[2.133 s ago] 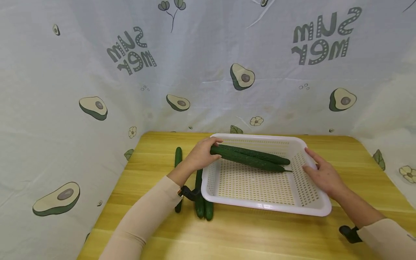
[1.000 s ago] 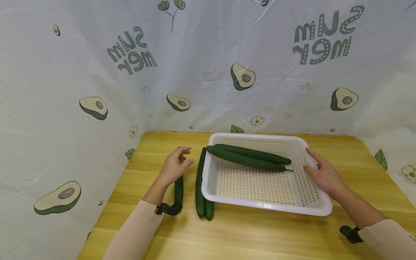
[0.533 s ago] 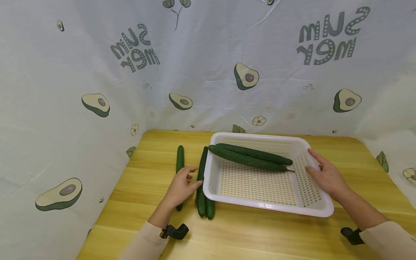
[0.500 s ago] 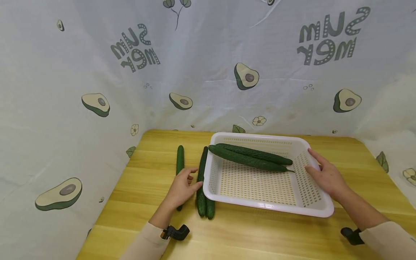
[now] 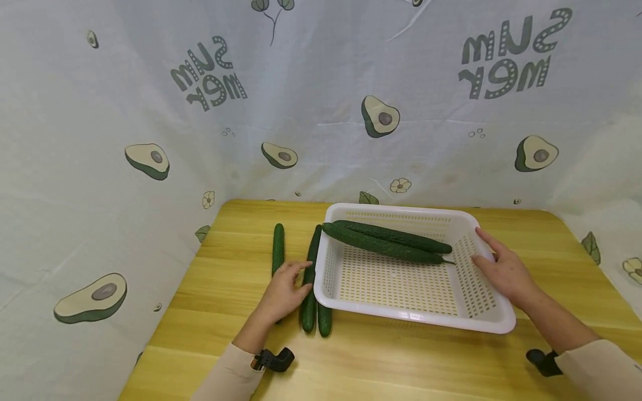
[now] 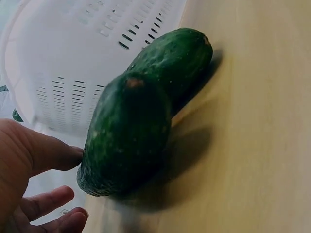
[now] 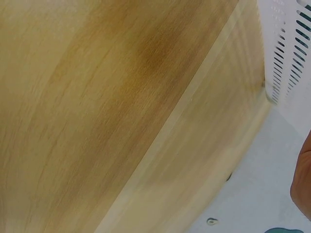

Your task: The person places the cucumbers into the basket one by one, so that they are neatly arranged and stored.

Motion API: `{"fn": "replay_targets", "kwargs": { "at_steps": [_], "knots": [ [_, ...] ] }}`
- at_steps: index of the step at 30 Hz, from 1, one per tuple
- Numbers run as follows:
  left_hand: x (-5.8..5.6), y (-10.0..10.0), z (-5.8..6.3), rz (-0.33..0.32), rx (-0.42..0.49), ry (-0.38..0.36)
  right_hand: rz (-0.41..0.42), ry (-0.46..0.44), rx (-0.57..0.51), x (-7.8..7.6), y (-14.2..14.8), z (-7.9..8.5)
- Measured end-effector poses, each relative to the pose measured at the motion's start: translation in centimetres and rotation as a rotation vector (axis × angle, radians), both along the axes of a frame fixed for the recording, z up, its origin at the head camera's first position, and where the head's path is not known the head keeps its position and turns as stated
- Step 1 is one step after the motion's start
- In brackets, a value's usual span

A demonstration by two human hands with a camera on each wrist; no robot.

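Note:
My left hand (image 5: 285, 292) pinches a long dark green cucumber (image 5: 308, 314) just left of the white plastic basket (image 5: 401, 316). In the left wrist view the thumb (image 6: 63, 154) presses against the side of this cucumber (image 6: 129, 131). Close beside it, partly under the basket's left rim, lies a second cucumber (image 5: 325, 320). My right hand (image 5: 506, 275) grips the basket's right rim, thumb on the inner side. Two cucumbers lie inside along the back, the front one (image 5: 381, 245) with its left end up on the rim.
Another cucumber (image 5: 278, 245) lies to the left on the wooden table (image 5: 401, 367), partly covered by my left hand. A printed cloth (image 5: 321, 100) hangs behind the table and along its sides.
My left hand let go of the cucumber in the basket, moved left and toward me, and took hold of one beside the basket. That cucumber's near end has shifted slightly left. The right hand stays.

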State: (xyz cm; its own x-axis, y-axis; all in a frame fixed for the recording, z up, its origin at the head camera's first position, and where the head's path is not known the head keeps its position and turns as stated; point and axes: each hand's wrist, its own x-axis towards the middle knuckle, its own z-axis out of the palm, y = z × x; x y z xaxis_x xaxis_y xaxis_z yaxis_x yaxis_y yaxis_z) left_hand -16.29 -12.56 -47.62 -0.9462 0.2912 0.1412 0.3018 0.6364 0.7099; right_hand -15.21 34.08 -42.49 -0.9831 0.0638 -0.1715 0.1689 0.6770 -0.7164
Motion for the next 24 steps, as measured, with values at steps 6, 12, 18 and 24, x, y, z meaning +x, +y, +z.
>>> {"fn": "replay_targets", "kwargs": {
  "at_steps": [6,12,18,24],
  "knots": [
    [0.1,-0.5,0.0,-0.029,-0.071,0.011,-0.003,-0.008,0.02,0.0,0.0,-0.1],
    [0.4,-1.0,-0.2,0.004,-0.181,0.036,-0.006,-0.018,0.028,0.1,-0.1,0.0],
    [0.7,-1.1,-0.2,0.072,-0.224,0.067,-0.008,-0.012,0.019,0.2,-0.1,0.0],
    [0.8,-1.2,-0.3,0.116,-0.29,0.091,0.002,-0.003,0.002,0.2,0.0,0.0]
  ]
}}
